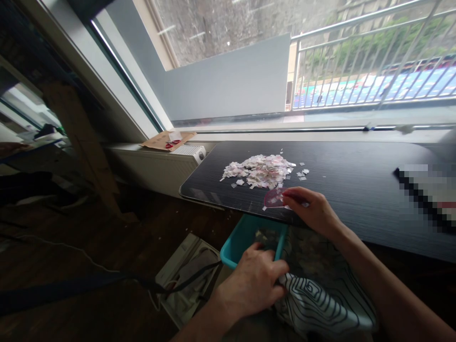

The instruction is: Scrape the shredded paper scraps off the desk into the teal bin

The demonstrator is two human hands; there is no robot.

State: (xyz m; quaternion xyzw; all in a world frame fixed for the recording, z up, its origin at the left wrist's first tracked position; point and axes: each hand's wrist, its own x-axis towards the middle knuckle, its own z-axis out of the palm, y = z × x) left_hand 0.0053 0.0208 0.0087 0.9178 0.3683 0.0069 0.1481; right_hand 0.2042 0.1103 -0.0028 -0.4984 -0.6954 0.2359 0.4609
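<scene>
A pile of small white and pale pink paper-like scraps (265, 170) lies on the dark tabletop (359, 190). At the table's front edge my right hand (313, 209) is closed on a thin, see-through pink plastic scraper (272, 198), laid low against the surface with a few scraps around it. Below that edge, my left hand (252, 275) grips the near right rim of a teal plastic bin (233, 247), its fingers partly hidden inside. Some scraps show dimly in the bin. Beside my left hand hangs a white cloth with black lines (320, 299).
Red-handled scissors (173, 143) rest on a brown envelope (156, 141) atop the radiator (160, 166). A pale box-like object (188, 275) stands on the dark floor left of the bin. A blurred-out object (431, 190) lies on the table's right. Windows line the back.
</scene>
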